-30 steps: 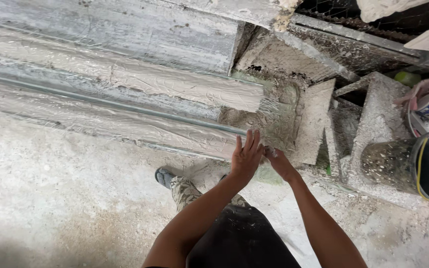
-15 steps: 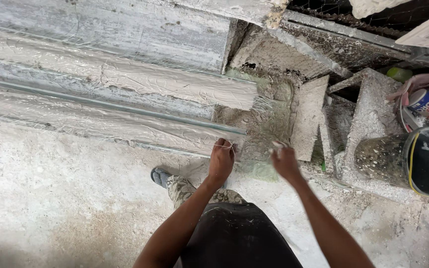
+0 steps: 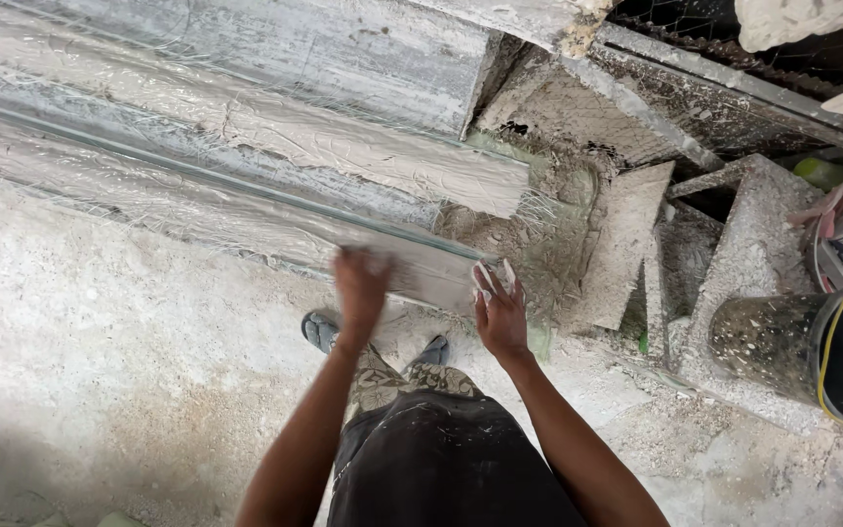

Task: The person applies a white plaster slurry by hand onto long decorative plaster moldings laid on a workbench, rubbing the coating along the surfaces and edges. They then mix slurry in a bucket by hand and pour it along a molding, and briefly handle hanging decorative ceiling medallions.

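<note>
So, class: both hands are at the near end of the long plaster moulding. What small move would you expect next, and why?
Probably a grip with both hands on the end of the plaster moulding. The left hand is blurred with its palm on the front face, the right hand rests at the end corner, fingers spread. Neither hand has closed around it yet.
</note>
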